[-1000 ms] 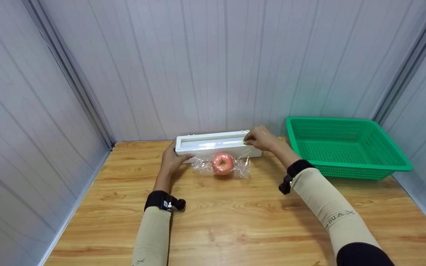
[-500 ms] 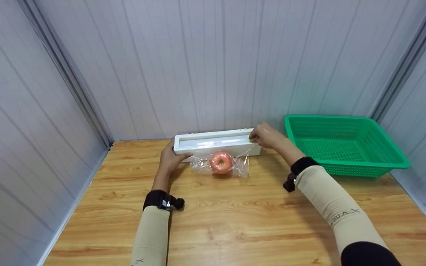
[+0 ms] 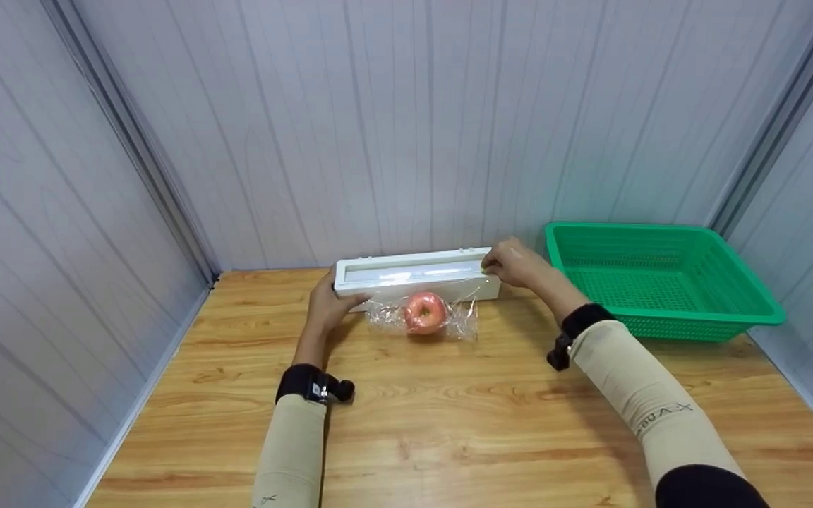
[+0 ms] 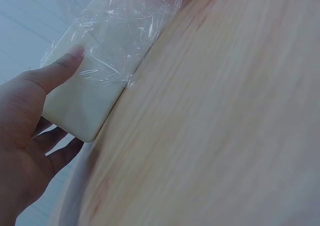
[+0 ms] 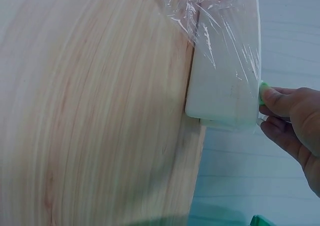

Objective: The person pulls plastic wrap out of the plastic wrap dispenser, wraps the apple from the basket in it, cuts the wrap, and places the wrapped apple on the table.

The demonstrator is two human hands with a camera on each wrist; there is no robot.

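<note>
A white cling-film dispenser (image 3: 417, 276) lies across the back of the wooden table (image 3: 449, 423). In front of it a red apple (image 3: 425, 312) sits on a sheet of clear film (image 3: 459, 324) drawn out of the box. My left hand (image 3: 339, 296) grips the dispenser's left end, thumb (image 4: 70, 61) on its front face and fingers behind. My right hand (image 3: 495, 264) pinches the small green slider (image 5: 261, 92) at the right end of the dispenser (image 5: 225, 86). The film (image 5: 215, 16) drapes over the box's front there.
A green plastic basket (image 3: 689, 324) stands at the back right, just beyond my right hand. Grey panelled walls close in the table at the back and both sides.
My right hand has slid to the right along the top of the dispenser, reaching its right end. The left hand, apple and film have stayed put.
</note>
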